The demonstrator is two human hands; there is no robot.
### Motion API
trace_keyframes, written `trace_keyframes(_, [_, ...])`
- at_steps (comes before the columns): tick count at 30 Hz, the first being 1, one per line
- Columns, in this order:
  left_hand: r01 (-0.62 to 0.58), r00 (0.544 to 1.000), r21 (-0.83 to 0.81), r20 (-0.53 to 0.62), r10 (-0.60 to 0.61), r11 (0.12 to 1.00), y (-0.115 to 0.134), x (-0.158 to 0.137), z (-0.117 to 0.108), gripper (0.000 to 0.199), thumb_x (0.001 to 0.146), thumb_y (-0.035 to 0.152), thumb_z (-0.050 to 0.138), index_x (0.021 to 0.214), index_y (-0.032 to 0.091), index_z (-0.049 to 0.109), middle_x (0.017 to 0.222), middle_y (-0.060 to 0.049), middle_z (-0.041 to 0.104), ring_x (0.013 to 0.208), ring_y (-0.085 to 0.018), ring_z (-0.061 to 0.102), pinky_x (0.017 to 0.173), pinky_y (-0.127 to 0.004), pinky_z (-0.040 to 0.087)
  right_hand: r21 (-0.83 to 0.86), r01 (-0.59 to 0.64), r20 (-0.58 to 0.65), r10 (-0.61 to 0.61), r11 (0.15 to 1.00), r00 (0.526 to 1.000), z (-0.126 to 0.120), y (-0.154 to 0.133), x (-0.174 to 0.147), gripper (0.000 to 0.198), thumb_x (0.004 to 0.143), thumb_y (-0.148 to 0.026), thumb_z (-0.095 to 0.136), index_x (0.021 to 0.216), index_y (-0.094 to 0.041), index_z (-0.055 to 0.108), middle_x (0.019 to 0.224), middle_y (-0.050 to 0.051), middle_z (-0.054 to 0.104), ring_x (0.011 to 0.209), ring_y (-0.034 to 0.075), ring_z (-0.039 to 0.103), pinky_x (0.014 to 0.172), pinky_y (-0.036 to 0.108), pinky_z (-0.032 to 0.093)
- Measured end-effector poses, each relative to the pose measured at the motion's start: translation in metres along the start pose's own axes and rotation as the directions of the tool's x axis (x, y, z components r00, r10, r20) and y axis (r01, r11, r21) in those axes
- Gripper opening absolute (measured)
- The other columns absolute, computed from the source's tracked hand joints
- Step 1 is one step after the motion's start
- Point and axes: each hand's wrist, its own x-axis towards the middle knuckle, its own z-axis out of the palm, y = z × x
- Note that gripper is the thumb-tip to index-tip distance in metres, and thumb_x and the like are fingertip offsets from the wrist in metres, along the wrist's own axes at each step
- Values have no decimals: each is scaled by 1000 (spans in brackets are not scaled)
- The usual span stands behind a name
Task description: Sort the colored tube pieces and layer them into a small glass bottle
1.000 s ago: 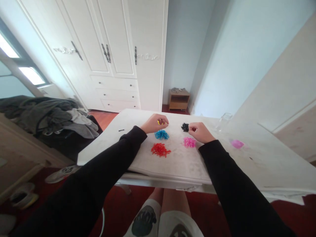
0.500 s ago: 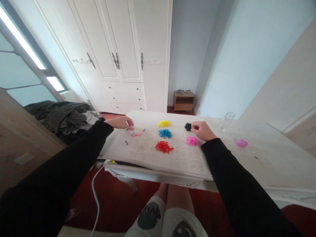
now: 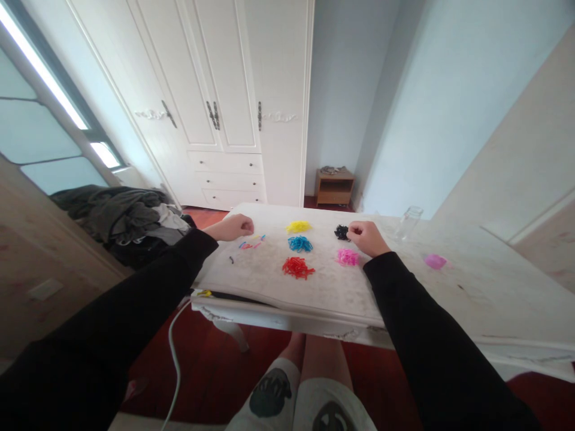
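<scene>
My left hand [image 3: 234, 227] hovers over the table's left part with its fingers pinched together; whatever may be between them is too small to see. Just below it lie several loose coloured rubber bands [image 3: 257, 245] and a single dark one [image 3: 231, 260]. On the right, my right hand [image 3: 369, 238] is curled closed at the edge of a pile of black rubber bands [image 3: 341, 232], and its fingertips are hidden. Between the hands are piles of yellow bands [image 3: 299, 226], blue bands [image 3: 300, 243] and red bands [image 3: 297, 268]. Pink bands [image 3: 347, 257] lie below my right hand.
The white table [image 3: 332, 293] spans the view. Farther right stand a clear glass jar [image 3: 409, 224] and a pinkish-purple piece [image 3: 435, 261]. A white wardrobe [image 3: 283, 155], a small wooden cabinet [image 3: 335, 187] and heaped clothes [image 3: 117, 215] are beyond. A white cable [image 3: 175, 353] hangs at the front left.
My left hand has moved slightly right, and its fingers have gone from parted to pinched together. My right hand stays by the black bands.
</scene>
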Motion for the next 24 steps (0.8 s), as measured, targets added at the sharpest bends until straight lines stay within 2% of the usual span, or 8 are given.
trace_keyframes(4, [-147,988,-76,-50,144,986,49,19,22,17,73,33,67,81,18,72,76,-3,73,72,-17,64,68,-26,46,-7,-65,-145,64,998,987,1,4,3,22,67,-26,51,50,-23,37,51,-2,38,57,14,39,59,32,29])
trace_keyframes(9, [-344,939,-174,-73,336,923,129,71,62,9,72,23,72,78,16,69,74,-3,72,71,-17,66,69,-28,48,23,-143,-233,144,989,962,1,11,4,26,69,-27,51,51,-23,33,51,-2,37,58,15,39,60,32,29])
trace_keyframes(14, [-362,932,-222,-102,347,906,189,128,94,8,71,13,76,76,16,70,72,-5,73,69,-18,68,68,-29,49,17,-184,-215,183,983,959,3,17,3,23,70,-30,51,52,-23,38,52,-3,38,59,15,39,60,32,30])
trace_keyframes(17, [-350,936,-231,-136,326,908,205,147,101,5,75,16,76,77,15,71,73,-8,74,67,-19,67,67,-31,49,10,-196,-203,194,981,960,5,20,3,23,69,-30,51,51,-23,39,52,-3,38,58,15,39,59,31,30])
trace_keyframes(19, [-337,940,-247,-145,310,908,207,149,99,5,80,20,73,78,15,72,73,-9,75,65,-19,67,64,-30,49,9,-201,-197,199,980,960,7,23,3,23,70,-30,51,52,-23,40,52,-3,39,58,14,40,59,31,30])
trace_keyframes(21, [-325,944,-271,-154,292,906,201,144,92,8,83,21,69,80,14,72,71,-8,75,64,-18,68,63,-29,49,8,-205,-197,203,979,959,8,25,3,23,71,-30,51,52,-23,39,52,-3,39,59,15,40,60,31,30])
trace_keyframes(24, [-328,941,-269,-172,290,905,176,125,70,7,80,19,68,79,14,72,70,-7,74,66,-16,69,65,-26,50,8,-207,-202,204,978,958,10,28,4,24,73,-30,51,54,-24,38,52,-3,38,59,15,40,60,31,29])
